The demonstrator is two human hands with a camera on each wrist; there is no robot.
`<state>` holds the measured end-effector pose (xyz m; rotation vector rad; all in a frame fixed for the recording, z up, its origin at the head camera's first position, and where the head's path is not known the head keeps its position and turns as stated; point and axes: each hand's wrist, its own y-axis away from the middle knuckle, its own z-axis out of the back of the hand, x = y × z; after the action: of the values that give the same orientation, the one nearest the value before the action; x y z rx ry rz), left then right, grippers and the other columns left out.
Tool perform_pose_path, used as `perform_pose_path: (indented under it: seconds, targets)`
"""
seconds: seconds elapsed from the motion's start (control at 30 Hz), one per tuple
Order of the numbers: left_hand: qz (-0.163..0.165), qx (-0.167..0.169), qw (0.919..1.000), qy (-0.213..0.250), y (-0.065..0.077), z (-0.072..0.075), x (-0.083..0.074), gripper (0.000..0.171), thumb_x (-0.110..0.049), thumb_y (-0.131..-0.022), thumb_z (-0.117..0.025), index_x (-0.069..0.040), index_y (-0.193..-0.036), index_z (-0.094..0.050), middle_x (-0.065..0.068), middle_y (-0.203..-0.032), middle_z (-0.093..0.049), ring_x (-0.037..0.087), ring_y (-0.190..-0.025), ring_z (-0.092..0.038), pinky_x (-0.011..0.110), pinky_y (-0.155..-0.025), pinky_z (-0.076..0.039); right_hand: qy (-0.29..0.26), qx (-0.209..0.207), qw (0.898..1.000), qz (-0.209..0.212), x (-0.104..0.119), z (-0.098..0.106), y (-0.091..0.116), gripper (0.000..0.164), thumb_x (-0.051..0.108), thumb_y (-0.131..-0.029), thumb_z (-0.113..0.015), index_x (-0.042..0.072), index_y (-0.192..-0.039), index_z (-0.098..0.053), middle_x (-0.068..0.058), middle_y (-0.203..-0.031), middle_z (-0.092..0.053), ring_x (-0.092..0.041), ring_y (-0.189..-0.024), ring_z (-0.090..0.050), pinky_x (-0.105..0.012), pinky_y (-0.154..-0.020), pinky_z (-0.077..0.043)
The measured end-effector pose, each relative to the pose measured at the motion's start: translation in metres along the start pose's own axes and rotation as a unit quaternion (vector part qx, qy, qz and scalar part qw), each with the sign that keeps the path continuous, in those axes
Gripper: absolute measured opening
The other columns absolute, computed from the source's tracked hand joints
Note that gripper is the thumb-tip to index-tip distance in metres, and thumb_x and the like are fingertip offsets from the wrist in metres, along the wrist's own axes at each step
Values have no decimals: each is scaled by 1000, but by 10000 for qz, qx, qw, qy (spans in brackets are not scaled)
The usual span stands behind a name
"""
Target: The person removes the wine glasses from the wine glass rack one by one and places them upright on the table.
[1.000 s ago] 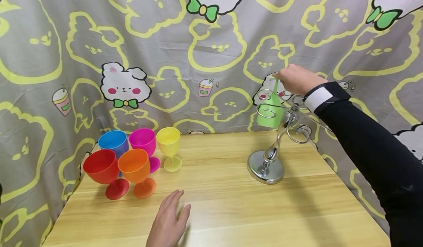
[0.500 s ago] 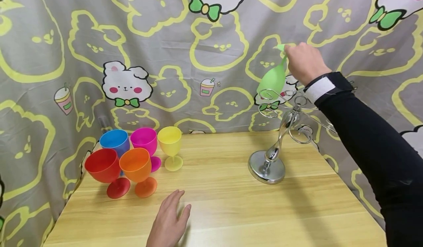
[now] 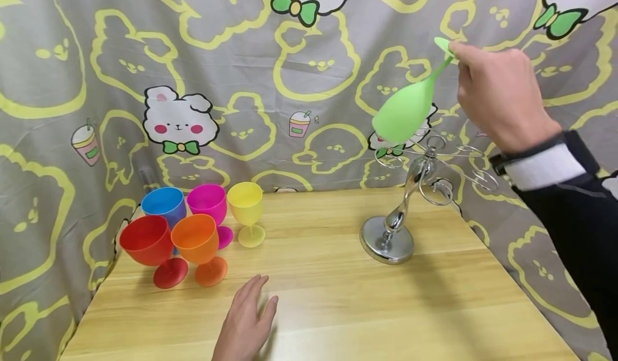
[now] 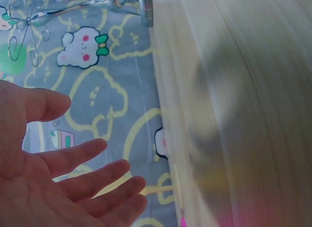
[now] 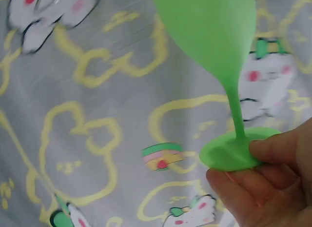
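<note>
A green plastic goblet (image 3: 404,109) hangs bowl-down and tilted in the air, above the left arms of a chrome glass rack (image 3: 405,200). My right hand (image 3: 502,95) pinches its round foot between thumb and fingers; the right wrist view shows the thumb on the stem side of the green foot (image 5: 224,154). The rack's wire loops (image 3: 478,178) hold no goblet. My left hand (image 3: 246,318) is low over the table front, fingers extended and holding nothing; in the left wrist view its palm (image 4: 29,188) and spread fingers show.
On the left of the wooden table (image 3: 314,296) stand upright goblets: red (image 3: 147,243), orange (image 3: 197,240), blue (image 3: 164,203), magenta (image 3: 208,203) and yellow (image 3: 246,203). A patterned grey curtain (image 3: 260,152) hangs behind the table and along its sides.
My right hand has lifted the green goblet up off the rack's wire arms, then drawn it right and nearer, tilting it more. The left hand and the other goblets have stayed put.
</note>
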<state>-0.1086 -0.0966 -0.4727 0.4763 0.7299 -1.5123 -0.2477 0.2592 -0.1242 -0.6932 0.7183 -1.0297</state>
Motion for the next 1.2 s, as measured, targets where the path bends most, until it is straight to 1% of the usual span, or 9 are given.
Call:
perform_pose_path:
  seconds: [0.2,0.37,0.53,0.63,0.77,0.83,0.9,1.1,1.2]
  targets:
    - [-77,-41,10000,31,0,-1,-1,48,-39,-88,-59,-19,-130,-51,1,-137,-45,22,-127,-40,48,-101,-37,-159,-699,9974,43,42,31,47,36,9,-93,-41,14,-121,-62,-7,-46,-47,-6,-34,-17,-20,-34,-12]
    - [-65,-33,9999,81,0,-1,-4,49,-43,-88,-58,-20,-130,-51,0,-137,-45,21,-127,-40,47,-101,-38,-742,-820,9923,-560,68,48,82,28,12,-90,-53,17,-112,-68,-11,-84,-70,11,-40,-28,-14,-36,-14]
    - [-53,-15,9999,163,1,-1,-7,49,-44,-88,-58,-22,-131,-50,-3,-138,-45,19,-128,-39,45,-103,-37,-1552,-354,9811,-1101,76,41,122,29,7,-84,-64,17,-110,-69,-11,-86,-71,19,-59,-48,-7,-38,-32]
    - [-78,-21,9995,299,1,-1,-9,48,-42,-88,-58,-23,-131,-50,-4,-137,-45,19,-128,-40,45,-103,-37,-2104,93,9680,-1366,84,27,146,31,3,-81,-68,15,-110,-68,-7,-77,-70,11,-49,-47,-8,-37,-35]
    - [-108,-15,9987,507,1,-1,-11,48,-44,-88,-58,-25,-132,-49,-5,-137,-45,19,-127,-40,45,-103,-37,-2756,845,9325,-2174,103,4,178,28,10,-83,-67,15,-110,-67,4,-72,-68,-3,-41,-42,-18,-34,-33]
    - [-97,-4,9982,584,1,0,-13,48,-45,-88,-57,-28,-132,-48,-7,-136,-45,18,-127,-40,45,-103,-37,-3152,1325,9006,-2684,111,-8,193,27,16,-87,-64,15,-114,-65,5,-79,-70,-6,-50,-54,-16,-42,-42]
    - [-60,7,9979,646,2,0,-15,48,-45,-88,-57,-31,-132,-47,-11,-136,-44,16,-127,-40,44,-103,-36,-3828,1729,8497,-3188,118,-21,207,30,20,-89,-61,12,-118,-61,1,-89,-71,-10,-65,-64,-18,-56,-51]
    - [-156,-9,9965,824,4,2,-21,49,-47,-87,-58,-37,-132,-44,-14,-136,-44,15,-127,-41,44,-103,-37,-5833,1929,6405,-4608,138,-60,242,38,9,-89,-59,-2,-124,-50,-18,-108,-65,-25,-92,-66,-32,-79,-54]
    - [-257,-37,9957,894,4,1,-26,49,-48,-86,-58,-39,-131,-43,-16,-135,-44,13,-126,-42,43,-102,-38,-6320,1879,5586,-5031,151,-77,260,40,3,-87,-56,-5,-126,-46,-20,-112,-62,-29,-95,-65,-35,-81,-53]
